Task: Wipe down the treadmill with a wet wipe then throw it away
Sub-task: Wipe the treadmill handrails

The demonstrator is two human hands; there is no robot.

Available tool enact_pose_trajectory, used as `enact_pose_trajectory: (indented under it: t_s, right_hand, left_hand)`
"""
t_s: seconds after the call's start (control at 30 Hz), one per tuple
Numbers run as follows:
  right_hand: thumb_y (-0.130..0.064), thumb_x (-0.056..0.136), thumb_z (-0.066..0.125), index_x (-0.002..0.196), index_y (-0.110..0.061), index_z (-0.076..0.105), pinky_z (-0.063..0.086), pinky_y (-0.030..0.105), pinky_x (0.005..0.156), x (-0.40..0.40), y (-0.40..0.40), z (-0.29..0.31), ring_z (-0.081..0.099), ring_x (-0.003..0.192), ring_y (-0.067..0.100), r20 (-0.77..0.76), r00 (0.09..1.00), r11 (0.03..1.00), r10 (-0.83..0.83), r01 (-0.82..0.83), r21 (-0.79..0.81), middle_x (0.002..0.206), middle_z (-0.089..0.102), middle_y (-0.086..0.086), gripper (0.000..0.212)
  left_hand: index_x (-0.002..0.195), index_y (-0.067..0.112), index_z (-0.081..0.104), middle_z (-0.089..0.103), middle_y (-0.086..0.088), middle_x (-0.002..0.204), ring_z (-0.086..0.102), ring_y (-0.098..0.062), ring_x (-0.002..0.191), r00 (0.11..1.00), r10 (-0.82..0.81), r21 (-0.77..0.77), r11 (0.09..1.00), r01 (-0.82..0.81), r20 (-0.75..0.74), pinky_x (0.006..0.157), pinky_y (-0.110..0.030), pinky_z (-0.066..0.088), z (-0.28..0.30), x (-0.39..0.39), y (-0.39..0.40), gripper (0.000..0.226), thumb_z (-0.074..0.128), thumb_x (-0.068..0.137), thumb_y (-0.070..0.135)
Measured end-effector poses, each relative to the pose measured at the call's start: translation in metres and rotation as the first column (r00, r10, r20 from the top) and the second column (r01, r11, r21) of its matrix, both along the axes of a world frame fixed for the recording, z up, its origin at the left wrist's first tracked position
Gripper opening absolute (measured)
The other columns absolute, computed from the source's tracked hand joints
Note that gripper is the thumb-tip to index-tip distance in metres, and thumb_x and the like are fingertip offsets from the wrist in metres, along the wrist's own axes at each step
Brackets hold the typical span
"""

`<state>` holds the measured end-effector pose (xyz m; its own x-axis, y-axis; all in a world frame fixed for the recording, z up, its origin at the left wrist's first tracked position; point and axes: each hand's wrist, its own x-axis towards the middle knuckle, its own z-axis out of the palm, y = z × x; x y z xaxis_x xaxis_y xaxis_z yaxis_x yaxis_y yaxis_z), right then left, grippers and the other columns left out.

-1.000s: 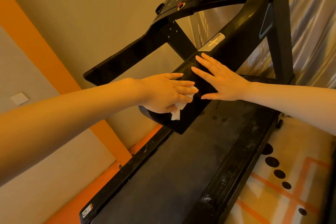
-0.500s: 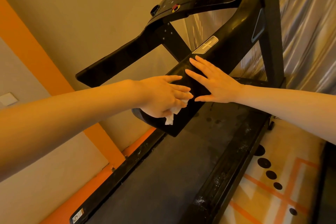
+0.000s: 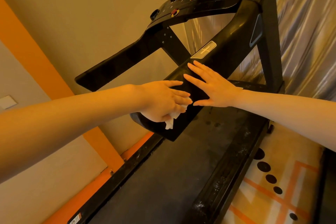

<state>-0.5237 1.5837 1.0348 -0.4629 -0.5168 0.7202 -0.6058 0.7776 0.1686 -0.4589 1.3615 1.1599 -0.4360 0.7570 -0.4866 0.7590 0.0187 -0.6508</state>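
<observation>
A black treadmill [image 3: 234, 29] fills the view, its right handrail [image 3: 183, 125] running toward me. My left hand [image 3: 163, 100] lies on the near end of that handrail with a crumpled white wet wipe [image 3: 174, 114] held under its fingers; part of the wipe hangs out below the palm. My right hand [image 3: 212, 85] rests flat on the same rail just beyond, fingers straight and spread, almost touching the left fingertips. A silver sensor plate [image 3: 204, 50] sits on the rail just past my right fingertips.
The left handrail [image 3: 116, 60] runs parallel on the far side. Console buttons and a red stop knob [image 3: 174, 12] are above. The dusty belt [image 3: 163, 178] lies below, a patterned floor [image 3: 281, 178] to its right, an orange-striped wall [image 3: 36, 51] to the left.
Both hands stay on the right handrail; the left hand with the wipe has shifted slightly toward the rail's near end. The camera has moved a little.
</observation>
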Motion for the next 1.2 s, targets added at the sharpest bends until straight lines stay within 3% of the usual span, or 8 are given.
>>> enact_pose_trajectory:
  t_s: [0.23, 0.43, 0.83, 1.0, 1.2]
  right_hand:
    - [-0.062, 0.083, 0.059, 0.154, -0.02, 0.024, 0.019, 0.045, 0.115, -0.003, 0.005, 0.001, 0.006, 0.15, 0.03, 0.018, 1.0, 1.0, 0.003, -0.003, 0.023, 0.162, 0.014, 0.012, 0.089]
    - [-0.058, 0.084, 0.065, 0.154, -0.021, 0.022, 0.015, 0.044, 0.118, -0.001, 0.005, 0.001, 0.002, 0.151, 0.027, 0.04, 0.999, 1.0, 0.002, -0.003, 0.019, 0.163, 0.009, 0.009, 0.091]
    - [-0.058, 0.084, 0.063, 0.155, -0.022, 0.018, 0.019, 0.048, 0.117, -0.001, 0.005, 0.001, 0.001, 0.151, 0.028, 0.051, 0.999, 1.0, 0.018, -0.019, 0.01, 0.163, 0.009, 0.01, 0.091]
    - [-0.06, 0.084, 0.063, 0.155, -0.021, 0.021, 0.01, 0.041, 0.118, -0.002, 0.005, 0.001, 0.0, 0.151, 0.027, 0.041, 0.999, 1.0, -0.001, 0.0, 0.023, 0.163, 0.009, 0.01, 0.091]
    - [-0.058, 0.084, 0.065, 0.155, -0.021, 0.021, 0.011, 0.041, 0.118, -0.002, 0.005, 0.001, 0.0, 0.151, 0.027, 0.036, 0.999, 1.0, 0.008, -0.008, 0.016, 0.163, 0.009, 0.01, 0.091]
  left_hand:
    - [0.15, 0.033, 0.033, 0.004, 0.01, 0.164, -0.01, -0.011, 0.149, 0.999, 0.035, -0.057, 0.998, -0.034, 0.017, 0.114, -0.035, -0.019, 0.004, 0.011, -0.019, 0.048, 0.034, 0.103, 0.043]
    - [0.151, 0.034, 0.03, 0.007, 0.01, 0.163, -0.008, -0.012, 0.15, 1.0, 0.011, -0.025, 1.0, -0.011, 0.004, 0.117, -0.039, -0.016, 0.002, -0.001, 0.0, 0.051, 0.03, 0.102, 0.049]
    - [0.151, 0.033, 0.032, 0.006, 0.01, 0.163, -0.009, -0.011, 0.149, 0.999, 0.021, -0.049, 0.999, -0.019, 0.027, 0.114, -0.038, -0.02, -0.005, 0.011, -0.021, 0.048, 0.032, 0.103, 0.043]
    - [0.15, 0.031, 0.033, 0.011, 0.008, 0.163, -0.005, -0.014, 0.15, 1.0, -0.013, -0.015, 1.0, 0.013, -0.007, 0.116, -0.039, -0.017, -0.009, -0.002, -0.001, 0.05, 0.033, 0.103, 0.045]
    - [0.151, 0.03, 0.033, 0.009, 0.007, 0.163, -0.007, -0.014, 0.15, 1.0, -0.008, -0.006, 1.0, 0.008, 0.011, 0.117, -0.039, -0.016, -0.012, 0.001, -0.005, 0.049, 0.031, 0.103, 0.044]
